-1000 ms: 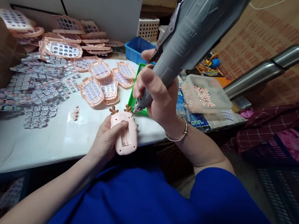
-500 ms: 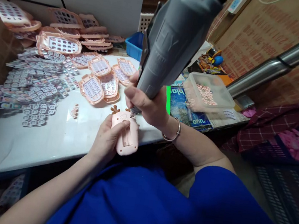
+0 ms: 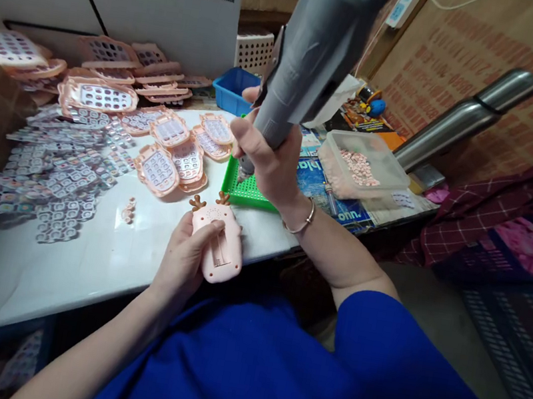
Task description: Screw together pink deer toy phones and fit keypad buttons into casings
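My left hand (image 3: 188,248) is closed round a pink toy phone (image 3: 223,250) with brown antlers, its thumb pressed on the back. That back faces up and shows screw holes, a cluster of speaker holes and an uncovered battery compartment. My right hand (image 3: 272,163) grips a grey electric screwdriver (image 3: 308,64). The tool slants downward, and its tip is apart from the toy, over a green perforated basket (image 3: 251,198). What lies in the basket is mostly hidden by my right hand.
Pink face shells (image 3: 157,169) are piled at the back left beside sheets of button pads (image 3: 68,175). A few small pink pieces (image 3: 128,210) lie on the white table (image 3: 98,267). Right of my hand stand a clear tub (image 3: 367,168) of small pink parts and a steel flask (image 3: 449,134).
The screwdriver has lifted off the toy phone and moved up with my right hand. More of the green basket shows. My left hand still holds the toy, and the view has shifted slightly.
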The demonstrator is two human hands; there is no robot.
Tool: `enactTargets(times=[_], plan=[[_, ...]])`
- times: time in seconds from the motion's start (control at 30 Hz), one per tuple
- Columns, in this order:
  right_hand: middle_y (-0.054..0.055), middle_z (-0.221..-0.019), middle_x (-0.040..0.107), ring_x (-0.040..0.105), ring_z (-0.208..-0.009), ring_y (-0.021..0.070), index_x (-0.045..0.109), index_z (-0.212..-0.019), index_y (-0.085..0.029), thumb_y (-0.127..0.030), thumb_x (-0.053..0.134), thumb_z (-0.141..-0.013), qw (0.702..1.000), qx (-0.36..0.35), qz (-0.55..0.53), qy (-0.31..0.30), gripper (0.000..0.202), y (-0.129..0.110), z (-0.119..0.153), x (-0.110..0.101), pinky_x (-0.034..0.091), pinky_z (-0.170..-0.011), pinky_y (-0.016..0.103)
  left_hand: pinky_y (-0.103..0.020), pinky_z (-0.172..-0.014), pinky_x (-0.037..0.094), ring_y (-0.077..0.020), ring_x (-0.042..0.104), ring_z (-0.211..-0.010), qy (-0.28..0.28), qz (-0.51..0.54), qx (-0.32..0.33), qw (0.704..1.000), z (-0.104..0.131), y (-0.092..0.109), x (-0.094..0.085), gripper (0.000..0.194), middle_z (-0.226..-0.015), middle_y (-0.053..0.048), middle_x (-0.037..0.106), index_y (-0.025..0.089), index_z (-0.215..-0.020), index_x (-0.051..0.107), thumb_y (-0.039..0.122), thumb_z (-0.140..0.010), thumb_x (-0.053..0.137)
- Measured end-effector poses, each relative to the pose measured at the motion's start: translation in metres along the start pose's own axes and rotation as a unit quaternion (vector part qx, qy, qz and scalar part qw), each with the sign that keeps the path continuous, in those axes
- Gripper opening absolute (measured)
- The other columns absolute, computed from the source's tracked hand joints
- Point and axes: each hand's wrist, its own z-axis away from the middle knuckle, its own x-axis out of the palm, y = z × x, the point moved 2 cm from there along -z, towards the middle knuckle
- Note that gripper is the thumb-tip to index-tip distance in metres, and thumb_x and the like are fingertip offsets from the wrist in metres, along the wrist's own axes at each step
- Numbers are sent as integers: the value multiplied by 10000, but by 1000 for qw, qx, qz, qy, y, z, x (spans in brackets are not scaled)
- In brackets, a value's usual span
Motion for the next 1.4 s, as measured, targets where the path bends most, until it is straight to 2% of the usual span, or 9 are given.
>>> enactTargets(times=[0.13,0.27,0.6,0.77,0.97,1.1,1.2,1.33,1.4], plan=[[-87,-601,437,426,-527,102,525,-1052,-284,-651,684,-703,999,28,21,36,530,22,-9,-6,434,-545,290,-361,-697,582,-225,708,-708,8,5,-8,1000,0,1,1,476,-778,-27,711,161,-944,553,259,-554,810],[-71,-637,467,467,-530,107,552,-997,-250,-605,706,-694,998,39,5,54,491,38,-8,-7,467,-550,296,-368,-696,584,-231,710,-704,1,1,-13,1000,0,1,1,484,-765,-29,711,162,-956,550,275,-562,808],[-88,-603,449,453,-487,95,516,-963,-252,-606,706,-671,998,25,-14,64,496,42,-6,-3,455,-511,279,-369,-707,579,-224,705,-701,-5,6,-12,1000,-1,0,-1,479,-759,-21,698,163,-954,547,256,-562,806],[-92,-583,454,450,-467,84,534,-1025,-254,-674,678,-663,998,-25,-16,52,573,25,-13,-4,423,-478,258,-342,-705,564,-186,680,-680,-4,12,-7,1000,-2,-1,-2,474,-797,-6,683,166,-940,540,255,-564,813],[-76,-573,442,466,-485,116,535,-999,-298,-625,655,-734,996,-28,-84,15,438,-14,5,17,442,-492,279,-299,-654,525,-167,646,-669,-16,5,0,1000,-1,-2,-3,484,-798,-3,674,168,-964,543,265,-572,810],[-31,-593,488,510,-532,133,550,-823,-264,-697,562,-766,998,28,-48,-20,436,-17,20,30,479,-545,303,-258,-673,499,-141,625,-707,-16,3,18,1000,-1,-2,-3,474,-853,-12,685,163,-985,559,257,-587,800],[-29,-581,496,500,-526,126,519,-718,-250,-651,596,-769,996,38,-63,-42,412,-15,23,33,484,-561,301,-261,-697,496,-145,622,-731,-23,5,18,1000,-1,-2,-3,472,-856,-7,682,163,-992,562,253,-591,794],[-75,-554,483,454,-478,103,549,-861,-266,-488,684,-765,989,29,-133,-51,277,-13,21,34,439,-520,270,-273,-705,494,-157,621,-749,-35,6,18,999,-1,-2,-3,484,-873,-8,681,167,-1003,557,267,-592,794],[-94,-549,478,457,-473,102,532,-978,-280,-461,699,-753,988,39,-142,-46,334,-12,21,34,427,-507,261,-270,-705,489,-157,618,-754,-37,4,21,999,-2,-2,-3,478,-869,-6,679,169,-999,557,270,-595,792]])
